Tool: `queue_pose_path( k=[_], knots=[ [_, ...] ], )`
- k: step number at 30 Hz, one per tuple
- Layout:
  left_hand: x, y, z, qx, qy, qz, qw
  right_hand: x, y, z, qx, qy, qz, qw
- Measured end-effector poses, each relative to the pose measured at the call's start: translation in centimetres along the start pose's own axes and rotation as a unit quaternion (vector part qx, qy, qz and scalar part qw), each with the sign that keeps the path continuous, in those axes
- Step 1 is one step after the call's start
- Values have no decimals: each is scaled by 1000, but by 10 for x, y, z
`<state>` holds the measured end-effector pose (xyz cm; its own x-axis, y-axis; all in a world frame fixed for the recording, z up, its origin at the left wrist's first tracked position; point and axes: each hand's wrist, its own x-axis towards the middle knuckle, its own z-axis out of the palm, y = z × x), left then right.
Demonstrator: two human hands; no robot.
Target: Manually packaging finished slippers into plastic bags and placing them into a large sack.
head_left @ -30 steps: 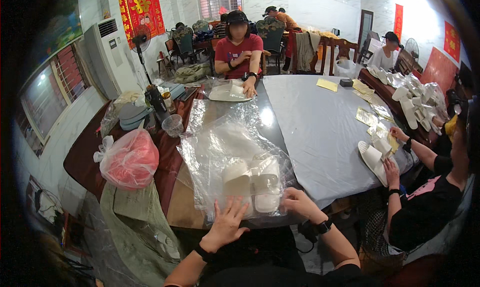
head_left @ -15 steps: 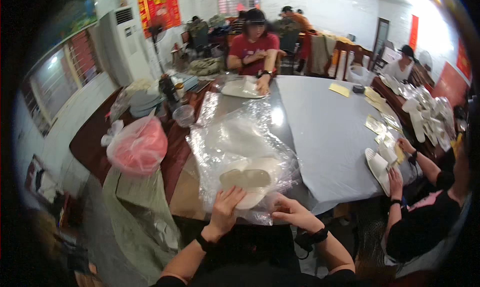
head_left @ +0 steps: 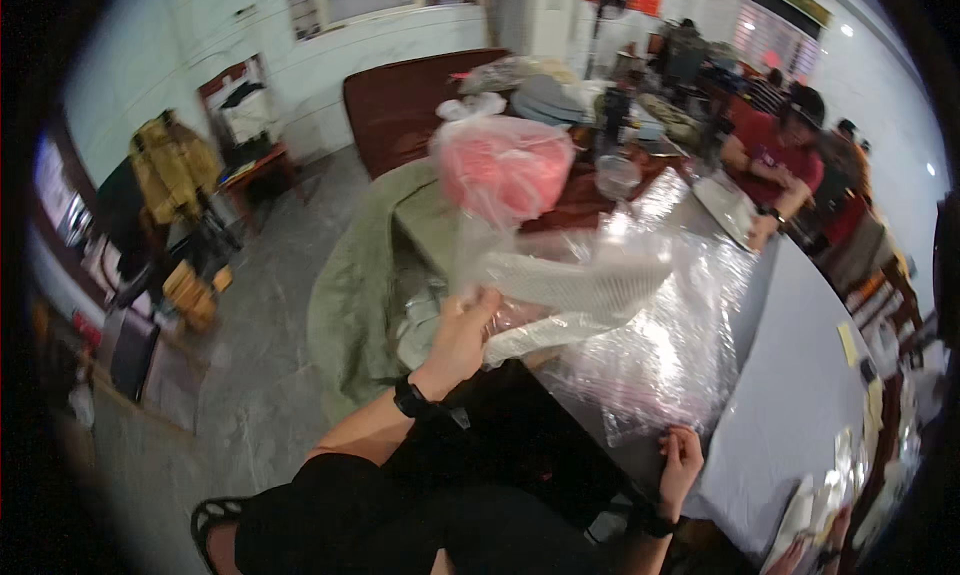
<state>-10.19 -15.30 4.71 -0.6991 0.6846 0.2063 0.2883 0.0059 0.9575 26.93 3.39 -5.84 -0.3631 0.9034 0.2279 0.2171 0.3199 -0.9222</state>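
My left hand [head_left: 455, 347] grips a pair of pale slippers [head_left: 585, 285] in a clear bag, raised off the table with a ribbed sole showing. The slippers are smeared by motion. Beneath that hand an olive woven sack [head_left: 365, 275] gapes, with pale wrapped things [head_left: 420, 325] in it. On the table lies a stack of clear plastic bags [head_left: 655, 350], glossy and crinkled. At the stack's near corner my right hand [head_left: 682, 462] has its fingers curled on the edge of a bag.
A tied bag of pink stuff [head_left: 505, 170] sits beyond the sack, near a clear tub [head_left: 617, 177] and a dark bottle [head_left: 612, 115]. Across the table a person in red [head_left: 775, 160] handles a pale slipper [head_left: 725, 205]. Another worker's hand [head_left: 790, 555] shows at lower right.
My left hand has lifted the slippers off the bag stack and carried them left, toward the sack. My right hand stays by the stack's near edge. The view has swung left.
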Motion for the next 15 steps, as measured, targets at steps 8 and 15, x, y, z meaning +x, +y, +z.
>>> queue_pose_path(
  k=[8,15],
  knots=[
    [-19,-5,-95,-451,264,95,847,6,21,-1,-29,-31,-25,999],
    [-24,-97,-154,-317,402,21,859,9,20,8,-55,-27,-53,997]
  ],
)
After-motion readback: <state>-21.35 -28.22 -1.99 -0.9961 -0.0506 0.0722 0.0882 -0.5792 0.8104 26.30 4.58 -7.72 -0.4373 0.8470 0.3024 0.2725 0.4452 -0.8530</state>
